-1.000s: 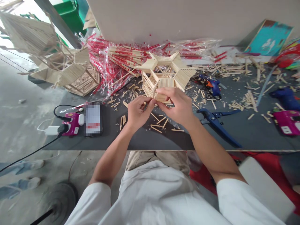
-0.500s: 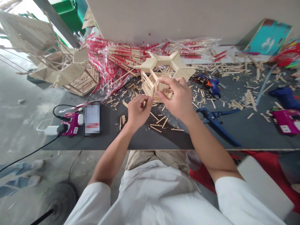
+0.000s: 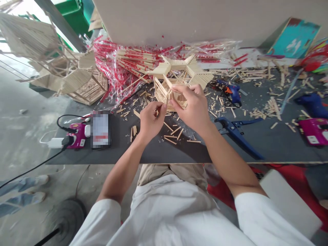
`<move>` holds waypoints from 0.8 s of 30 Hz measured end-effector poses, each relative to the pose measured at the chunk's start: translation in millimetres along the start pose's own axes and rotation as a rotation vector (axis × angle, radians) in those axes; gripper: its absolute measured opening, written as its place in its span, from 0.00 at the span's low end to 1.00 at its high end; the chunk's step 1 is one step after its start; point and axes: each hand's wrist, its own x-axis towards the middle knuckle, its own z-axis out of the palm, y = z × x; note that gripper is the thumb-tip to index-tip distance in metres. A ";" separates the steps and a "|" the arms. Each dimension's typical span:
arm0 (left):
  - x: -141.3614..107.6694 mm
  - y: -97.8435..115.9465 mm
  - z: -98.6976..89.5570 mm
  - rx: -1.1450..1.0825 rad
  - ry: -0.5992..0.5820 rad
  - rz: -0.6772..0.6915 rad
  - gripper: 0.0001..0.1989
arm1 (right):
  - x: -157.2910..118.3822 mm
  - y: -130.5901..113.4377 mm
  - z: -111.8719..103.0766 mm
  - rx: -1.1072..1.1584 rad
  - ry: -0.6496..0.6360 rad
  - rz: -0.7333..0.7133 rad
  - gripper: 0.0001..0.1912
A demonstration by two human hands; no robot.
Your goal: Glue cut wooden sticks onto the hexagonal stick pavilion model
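A pale wooden stick model (image 3: 179, 71) with a star-shaped top and a slatted, basket-like lower part stands on the dark table. My right hand (image 3: 192, 107) pinches at its near side, thumb and forefinger around a small stick at the near corner. Just left and slightly lower, my left hand (image 3: 153, 119) has its thumb and forefinger pressed together beside the model's lower front edge. Whatever the left fingertips hold is too small to make out. Short cut sticks (image 3: 174, 135) lie on the table below both hands.
Red-and-clear wrapped sticks (image 3: 135, 58) line the back. Blue cutters (image 3: 238, 136) and a blue glue gun (image 3: 233, 94) lie right. A phone (image 3: 100, 130) and purple power strip (image 3: 77, 136) sit left. A larger stick model (image 3: 69, 78) stands far left; a person's legs (image 3: 23, 194) show beyond.
Both hands hold almost the same pose at the model. The right hand has shifted very slightly left, and the view has moved a little.
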 end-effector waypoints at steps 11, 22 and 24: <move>3.3 -8.6 6.3 0.028 0.046 0.011 0.13 | 1.0 -2.0 -1.1 -0.060 0.036 -0.074 0.18; 8.6 -14.0 5.0 0.070 0.001 0.119 0.17 | 1.0 2.6 -3.6 -0.004 -0.032 -0.070 0.18; 9.5 -16.8 5.0 0.085 -0.012 0.140 0.17 | 0.9 3.8 -2.7 -0.014 -0.038 -0.041 0.20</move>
